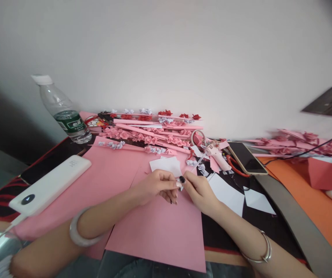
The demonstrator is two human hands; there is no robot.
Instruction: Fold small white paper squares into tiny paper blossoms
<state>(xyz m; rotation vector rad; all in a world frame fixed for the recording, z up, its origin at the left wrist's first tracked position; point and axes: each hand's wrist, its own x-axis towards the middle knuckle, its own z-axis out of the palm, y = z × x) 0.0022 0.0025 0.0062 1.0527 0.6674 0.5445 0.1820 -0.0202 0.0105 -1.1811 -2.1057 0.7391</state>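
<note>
Above the pink paper sheet point(157, 235), my two hands meet at their fingertips. My left hand point(158, 186) pinches a small piece of white paper point(181, 183) between thumb and fingers. Closed on the same piece from the other side is my right hand point(199, 191). The fingers cover most of this paper, so its exact shape is hidden. Just beyond my hands lie white paper squares point(166, 166) and small white paper flowers point(203, 170). A pink glue gun point(216, 154) rests behind my right hand.
Pink paper stems with folded flowers point(142, 135) are piled along the wall. A water bottle point(64, 112) and white power bank point(51, 185) stand and lie at left. To the right are a phone point(247, 157), a tape roll point(197, 138), orange paper point(307, 200) and a black cable point(313, 148).
</note>
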